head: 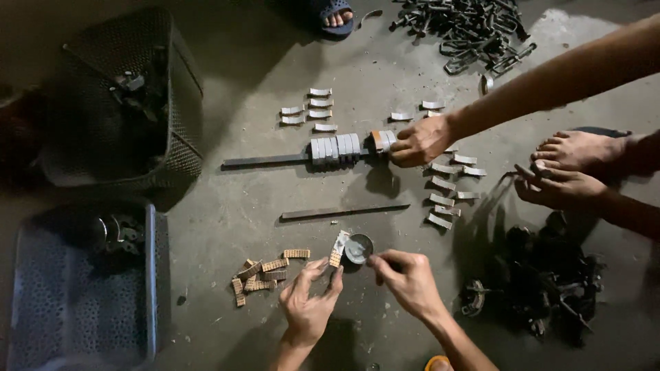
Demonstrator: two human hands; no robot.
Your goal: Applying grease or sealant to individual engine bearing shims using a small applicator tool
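My left hand (309, 302) pinches a small tan curved lining strip (337, 249) by its lower end, tilted up beside a small round tin (358, 247) on the concrete floor. My right hand (405, 278) is closed, its fingertips holding something thin at the tin's right rim; what it is stays unclear. A heap of similar tan strips (262, 271) lies just left of my left hand.
Another person's hand (421, 141) presses grey curved shoes (335, 147) stacked on a long flat bar (265, 161); their other hand (558, 187) rests by a bare foot. Loose grey shoes (445, 185), a second bar (344, 211), black parts piles (543, 282), two baskets (124, 103) surround.
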